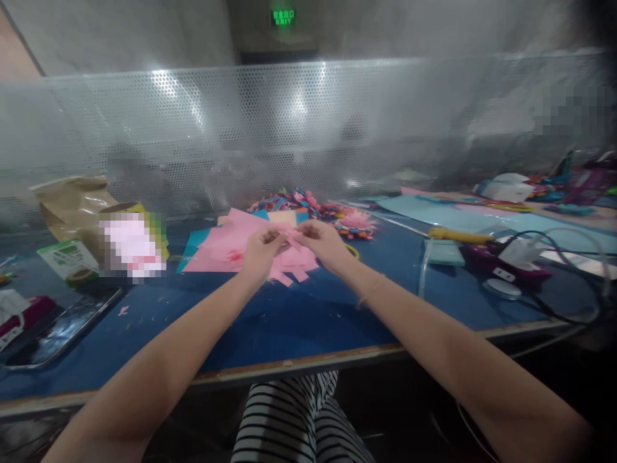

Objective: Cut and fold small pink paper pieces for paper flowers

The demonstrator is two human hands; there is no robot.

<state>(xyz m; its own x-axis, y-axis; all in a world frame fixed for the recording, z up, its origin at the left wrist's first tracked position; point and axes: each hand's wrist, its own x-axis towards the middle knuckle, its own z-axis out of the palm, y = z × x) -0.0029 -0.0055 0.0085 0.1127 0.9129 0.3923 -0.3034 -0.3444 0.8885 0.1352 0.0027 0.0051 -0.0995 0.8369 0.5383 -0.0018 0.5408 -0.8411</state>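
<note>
Both my hands meet in the middle of the view, over a pile of pink paper sheets (pixel 216 241). Between them is a small strip of pink paper (pixel 292 239). My left hand (pixel 263 249) pinches its left side with thumb and fingertips. On the other side, the closed fingers of my right hand (pixel 321 241) grip the same strip. Cut pink pieces (pixel 292 273) lie just below the hands, and a teal sheet (pixel 190 249) shows from under the pile's left side. Behind the hands sit colourful fringed paper flowers (pixel 354 224).
On the left of the blue table (pixel 308 321) are a phone (pixel 65 328), a brown paper bag (pixel 72 199) and a green-white packet (pixel 67 260). Light blue sheets (pixel 434 215), a purple power strip (pixel 501 263) and cables lie right. A perforated metal screen (pixel 216 128) stands behind.
</note>
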